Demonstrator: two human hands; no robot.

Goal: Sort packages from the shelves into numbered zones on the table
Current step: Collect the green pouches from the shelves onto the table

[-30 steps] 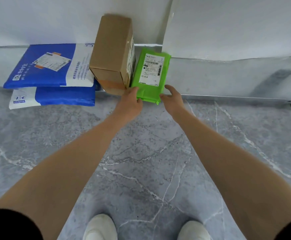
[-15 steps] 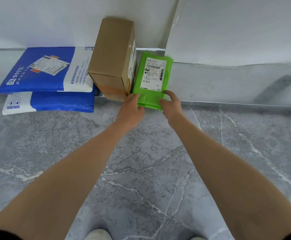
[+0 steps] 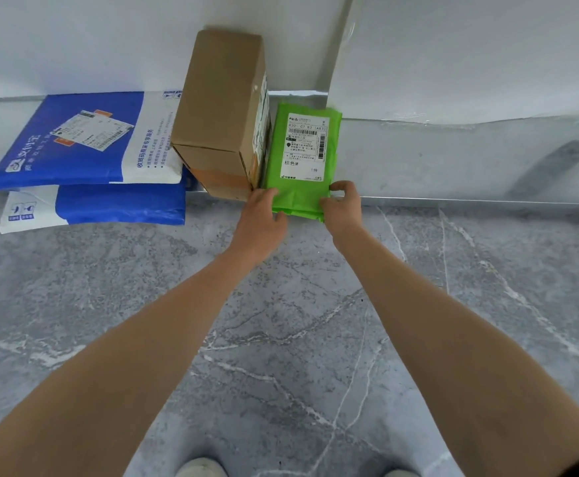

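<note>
A flat green package (image 3: 303, 156) with a white shipping label lies on the low shelf (image 3: 453, 160), its near end over the shelf's front edge. My left hand (image 3: 260, 223) grips its near left corner and my right hand (image 3: 341, 206) grips its near right corner. Touching its left side stands a tall brown cardboard box (image 3: 224, 111).
Two blue-and-white mailer bags (image 3: 84, 142) are stacked on the shelf at the left, the lower bag (image 3: 109, 208) jutting over the edge. A white panel (image 3: 470, 53) stands behind the shelf at right. Grey marble floor (image 3: 281, 321) spreads below, with my shoe tips at the bottom.
Both hands have closed further around the green package's near corners, the right thumb now on top. The camera has tilted up a little, so my shoes have dropped toward the bottom edge.
</note>
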